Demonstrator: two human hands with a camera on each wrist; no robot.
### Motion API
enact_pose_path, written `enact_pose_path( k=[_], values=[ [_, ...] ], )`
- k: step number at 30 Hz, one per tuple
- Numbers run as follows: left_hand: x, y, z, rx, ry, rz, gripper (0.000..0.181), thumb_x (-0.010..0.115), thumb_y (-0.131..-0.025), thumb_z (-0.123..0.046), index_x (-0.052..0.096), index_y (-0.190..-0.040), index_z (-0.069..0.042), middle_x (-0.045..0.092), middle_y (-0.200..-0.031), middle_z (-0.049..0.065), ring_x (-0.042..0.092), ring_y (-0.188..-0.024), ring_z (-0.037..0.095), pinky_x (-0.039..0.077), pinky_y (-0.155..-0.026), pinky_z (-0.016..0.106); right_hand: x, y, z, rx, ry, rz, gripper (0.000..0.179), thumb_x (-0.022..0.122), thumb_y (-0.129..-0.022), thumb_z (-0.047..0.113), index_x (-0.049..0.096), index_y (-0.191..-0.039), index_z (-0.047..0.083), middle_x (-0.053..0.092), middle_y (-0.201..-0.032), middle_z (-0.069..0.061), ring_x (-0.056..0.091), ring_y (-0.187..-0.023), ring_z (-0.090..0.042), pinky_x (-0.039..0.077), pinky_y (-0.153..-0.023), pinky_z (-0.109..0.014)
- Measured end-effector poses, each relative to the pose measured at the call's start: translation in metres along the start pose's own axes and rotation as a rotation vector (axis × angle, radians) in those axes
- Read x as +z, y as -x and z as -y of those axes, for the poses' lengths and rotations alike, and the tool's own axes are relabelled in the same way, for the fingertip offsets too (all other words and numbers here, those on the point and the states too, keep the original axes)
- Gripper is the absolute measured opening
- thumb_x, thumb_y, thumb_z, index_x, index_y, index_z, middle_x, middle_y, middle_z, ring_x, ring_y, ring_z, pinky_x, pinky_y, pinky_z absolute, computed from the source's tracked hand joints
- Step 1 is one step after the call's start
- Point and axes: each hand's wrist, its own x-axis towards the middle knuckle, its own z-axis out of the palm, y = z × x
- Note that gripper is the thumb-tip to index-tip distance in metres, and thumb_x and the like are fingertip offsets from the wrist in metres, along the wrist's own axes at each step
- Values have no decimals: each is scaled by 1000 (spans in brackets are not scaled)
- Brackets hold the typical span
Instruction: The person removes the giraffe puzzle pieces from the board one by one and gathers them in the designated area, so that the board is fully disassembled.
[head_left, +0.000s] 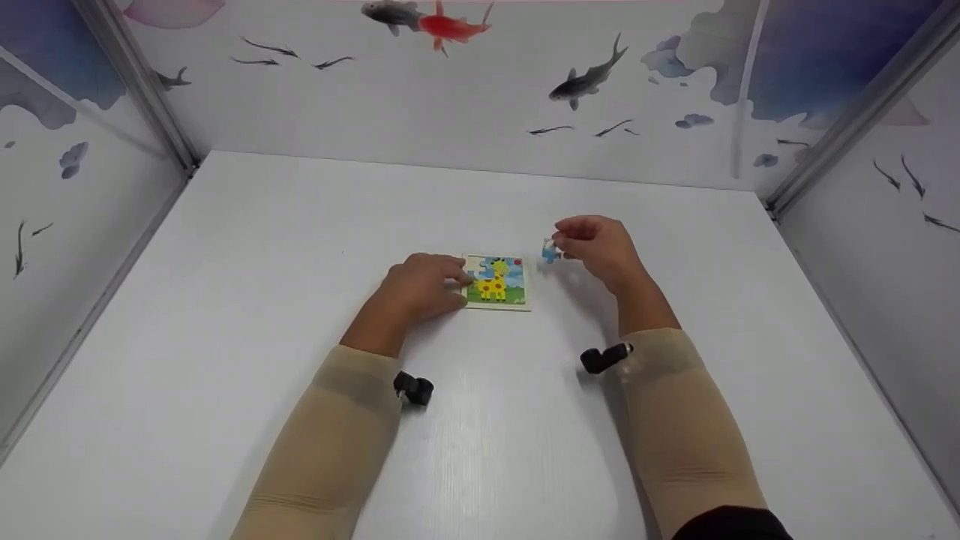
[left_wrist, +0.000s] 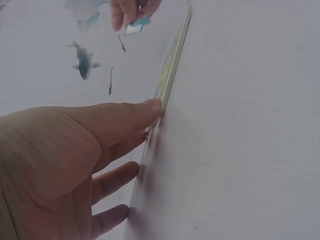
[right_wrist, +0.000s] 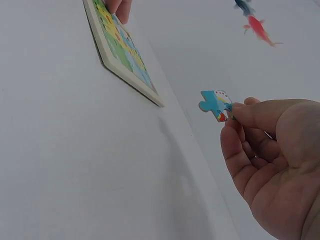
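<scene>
A small square giraffe jigsaw puzzle [head_left: 501, 283] lies in a pale wooden tray [head_left: 499, 308] on the white table. Bare wood shows at its upper left. My left hand [head_left: 424, 285] rests at the tray's left side, thumb at the near corner and fingers spread along the edge. In the left wrist view the thumb [left_wrist: 145, 114] touches the tray's rim. Right of the tray, my right hand [right_wrist: 272, 150] pinches a blue jigsaw piece [right_wrist: 214, 104] between thumb and fingertips, above the table. Red, yellow and white patches show on the piece.
White panels painted with fish [head_left: 589, 79] enclose the table [head_left: 315, 202] at the back and sides. Metal posts [head_left: 142, 82] stand at the back corners. A small black camera [head_left: 414, 388] sits on each sleeved wrist.
</scene>
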Motion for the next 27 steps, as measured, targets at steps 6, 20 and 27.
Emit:
enact_pose_path(
  k=[6,20,27],
  values=[
    [1,1,0,8,-7,6,41,71,-99,-33,72,-140,-34,49,-167,-14,35,-162,26,28,-132,58,-3,-2,-13,87,-15,-7,35,73,-102,15,70,-137,12,73,-128,-7,71,-116,-20,60,-104,-31],
    [1,1,2,9,-8,19,41,69,-100,-32,70,-141,-34,47,-167,-15,31,-163,25,26,-132,58,-2,-4,-20,132,19,-27,30,69,-105,15,68,-135,16,73,-130,-4,68,-118,-20,59,-105,-30],
    [0,2,1,3,0,21,41,68,-100,-33,69,-141,-35,46,-168,-14,30,-164,25,25,-133,59,1,-7,-18,131,58,-30,30,70,-105,17,68,-134,16,72,-130,-6,69,-118,-22,59,-106,-32]
  ],
)
